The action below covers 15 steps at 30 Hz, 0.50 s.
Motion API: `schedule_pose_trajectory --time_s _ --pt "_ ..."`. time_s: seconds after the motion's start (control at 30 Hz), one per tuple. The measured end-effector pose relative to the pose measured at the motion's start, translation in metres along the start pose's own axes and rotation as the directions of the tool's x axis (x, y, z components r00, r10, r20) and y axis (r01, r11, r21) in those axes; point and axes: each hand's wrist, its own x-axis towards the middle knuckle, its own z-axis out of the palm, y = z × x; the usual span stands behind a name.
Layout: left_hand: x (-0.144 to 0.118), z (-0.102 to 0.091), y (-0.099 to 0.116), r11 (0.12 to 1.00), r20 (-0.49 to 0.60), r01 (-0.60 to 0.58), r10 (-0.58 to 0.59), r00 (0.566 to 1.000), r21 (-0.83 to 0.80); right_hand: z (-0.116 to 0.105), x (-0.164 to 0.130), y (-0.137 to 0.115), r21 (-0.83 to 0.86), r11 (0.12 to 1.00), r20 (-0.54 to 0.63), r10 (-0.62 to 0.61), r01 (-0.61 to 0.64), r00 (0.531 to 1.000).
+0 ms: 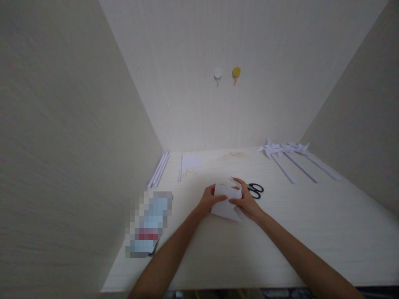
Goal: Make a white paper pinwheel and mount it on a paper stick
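Near left edge of the worktop point(311, 232): a blurred-out object point(149, 224), lying flat, identity not readable. Far left, against the side wall: a bundle of rolled white paper sticks point(158, 169), and just right of it a single thin stick point(180, 167) beside a small white paper sheet point(191, 161).

Centre: left hand point(209, 200) and right hand point(247, 202) meet on a folded white paper piece point(227, 202), held just above or on the worktop; cannot tell which. Left fingers pinch the paper's left edge, thumb on top. Right fingers curl around the right edge, thumb pressing the face, index finger raised over the top corner.

Just right of the right hand, touching distance: black-handled scissors point(256, 190), flat on the worktop, blades hidden behind the hand.

Far right: three finished paper pinwheels point(288, 155) on long white sticks, laid side by side, heads toward the back wall.

Back wall: white hook point(217, 74) and yellow hook point(236, 73), side by side.
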Motion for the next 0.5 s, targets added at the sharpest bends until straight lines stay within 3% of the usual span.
schedule_pose_trajectory --time_s 0.13,0.3,0.5 --pt "0.0010 -0.0006 -0.0035 0.999 0.004 -0.013 0.013 1.000 0.038 0.0016 -0.0004 -0.0011 -0.013 1.000 -0.033 -0.001 0.001 0.999" --pt "0.0027 -0.0007 -0.0058 0.987 -0.101 -0.088 0.101 0.990 0.133 0.0020 0.0003 -0.0026 0.020 0.999 -0.094 0.028 -0.026 0.995" --pt "0.0014 0.0009 -0.0029 0.968 -0.106 -0.136 0.161 0.981 0.209 -0.0009 0.0011 -0.0061 -0.017 0.998 -0.120 0.050 -0.052 0.992"
